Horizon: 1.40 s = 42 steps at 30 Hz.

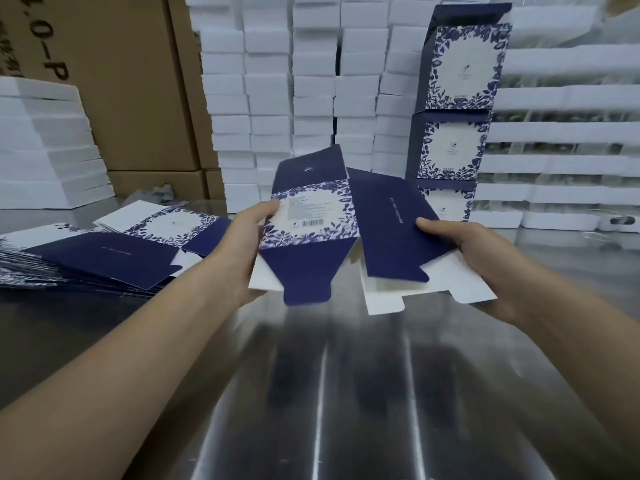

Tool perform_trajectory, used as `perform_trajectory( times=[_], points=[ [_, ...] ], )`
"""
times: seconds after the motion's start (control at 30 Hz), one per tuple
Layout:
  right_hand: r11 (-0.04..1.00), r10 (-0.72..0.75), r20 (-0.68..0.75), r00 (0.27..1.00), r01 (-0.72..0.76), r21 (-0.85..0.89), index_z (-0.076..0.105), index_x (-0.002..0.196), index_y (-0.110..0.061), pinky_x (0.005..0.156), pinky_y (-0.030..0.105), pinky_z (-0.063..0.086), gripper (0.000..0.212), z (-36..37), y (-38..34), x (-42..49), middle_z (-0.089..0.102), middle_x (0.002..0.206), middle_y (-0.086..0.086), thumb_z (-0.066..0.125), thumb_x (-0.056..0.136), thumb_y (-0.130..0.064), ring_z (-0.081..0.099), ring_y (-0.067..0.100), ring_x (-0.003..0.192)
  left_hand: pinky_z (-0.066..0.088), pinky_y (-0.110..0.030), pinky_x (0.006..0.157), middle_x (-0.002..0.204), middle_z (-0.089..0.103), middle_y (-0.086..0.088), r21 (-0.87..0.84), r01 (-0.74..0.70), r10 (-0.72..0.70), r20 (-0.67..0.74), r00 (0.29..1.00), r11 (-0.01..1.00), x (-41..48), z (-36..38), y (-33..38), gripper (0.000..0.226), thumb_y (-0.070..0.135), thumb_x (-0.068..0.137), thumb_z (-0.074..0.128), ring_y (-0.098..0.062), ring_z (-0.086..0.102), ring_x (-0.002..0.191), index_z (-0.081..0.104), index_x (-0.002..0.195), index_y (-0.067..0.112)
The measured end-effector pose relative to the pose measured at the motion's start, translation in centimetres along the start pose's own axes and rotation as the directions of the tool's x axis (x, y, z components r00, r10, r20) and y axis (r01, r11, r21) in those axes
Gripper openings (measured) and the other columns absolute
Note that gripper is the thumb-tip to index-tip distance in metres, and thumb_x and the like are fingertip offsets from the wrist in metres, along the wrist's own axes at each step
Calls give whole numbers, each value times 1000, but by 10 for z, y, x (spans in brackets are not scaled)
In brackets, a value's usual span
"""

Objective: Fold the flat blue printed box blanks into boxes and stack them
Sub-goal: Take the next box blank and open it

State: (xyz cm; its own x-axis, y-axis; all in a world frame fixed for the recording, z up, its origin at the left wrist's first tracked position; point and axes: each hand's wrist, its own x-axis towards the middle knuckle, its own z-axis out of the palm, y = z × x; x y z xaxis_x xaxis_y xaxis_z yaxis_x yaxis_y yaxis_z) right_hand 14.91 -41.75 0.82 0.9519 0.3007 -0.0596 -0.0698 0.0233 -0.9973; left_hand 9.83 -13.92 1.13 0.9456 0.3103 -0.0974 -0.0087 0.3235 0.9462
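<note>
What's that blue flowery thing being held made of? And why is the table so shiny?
The box blank looks like thin printed card: flat panels with sharp creases, a matte blue face and a plain white back. The table looks like bare polished metal, probably stainless steel: it is silvery and shows streaky reflections.

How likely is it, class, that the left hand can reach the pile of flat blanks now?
Probably yes: the pile of flat blanks lies beside the left hand, nothing between; that hand grips a box blank.
</note>
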Motion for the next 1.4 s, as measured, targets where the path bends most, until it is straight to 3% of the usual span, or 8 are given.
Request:
perform_trajectory(
  times=[0.13,0.33,0.53,0.77,0.93,1.1,1.23,1.4],
  points=[
    [999,-2,-72,997,6,51,75,116,-15,55,29,47,27,-2,0,-1,82,100,2,71,96,-33,75,19,68,61,-33,68,113,81,-2,180,-35,20,84,996,983,1,-5,-8,35,43,102,61,-21,80,89,81,119,19],
    [966,-160,-184,970,116,-230,76,99,-5,42,33,56,14,4,0,-6,81,80,8,67,101,-15,75,23,58,31,-38,74,85,59,-8,634,-273,293,76,953,723,8,-4,-21,29,41,104,54,-23,48,78,64,90,18],
    [995,-97,-116,988,96,-14,76,107,-9,50,27,53,16,1,-9,-7,82,92,7,70,98,-20,77,20,64,62,-44,84,107,82,-3,244,-95,93,19,996,965,7,-4,-7,31,38,104,62,-26,79,96,76,119,15],
    [992,-128,-150,980,127,-20,75,107,-19,36,21,41,18,-4,-10,-6,81,84,2,72,95,-31,71,17,52,66,-44,81,106,83,1,158,-33,28,35,999,987,4,0,-12,29,43,104,63,-19,81,92,73,124,24],
    [989,-140,-22,990,138,-51,67,127,-24,66,35,62,37,-5,-5,1,80,115,5,70,95,-43,79,21,83,65,-46,74,105,81,-8,-2,-66,66,94,993,998,1,-6,-3,52,60,98,59,-26,79,88,87,92,18],
    [955,-111,200,973,160,-250,68,130,-44,105,40,56,79,5,6,0,69,132,-21,83,60,-78,64,16,126,60,-55,98,125,77,-6,2,-114,109,270,957,993,-2,1,-5,70,74,81,71,-27,73,120,68,136,32],
    [913,-176,185,967,230,-336,70,108,-60,107,39,51,52,12,10,-4,72,116,-28,81,62,-81,63,9,121,61,-44,96,131,72,17,220,-310,237,306,922,925,-7,12,-13,73,74,66,79,-7,68,123,62,135,58],
    [896,-314,-53,948,278,-346,78,103,-26,107,44,54,33,17,15,2,79,99,-19,70,94,-57,71,8,109,64,-30,81,127,66,25,380,-490,455,186,871,785,-3,13,-28,54,67,79,81,10,67,107,65,128,49]
  ],
)
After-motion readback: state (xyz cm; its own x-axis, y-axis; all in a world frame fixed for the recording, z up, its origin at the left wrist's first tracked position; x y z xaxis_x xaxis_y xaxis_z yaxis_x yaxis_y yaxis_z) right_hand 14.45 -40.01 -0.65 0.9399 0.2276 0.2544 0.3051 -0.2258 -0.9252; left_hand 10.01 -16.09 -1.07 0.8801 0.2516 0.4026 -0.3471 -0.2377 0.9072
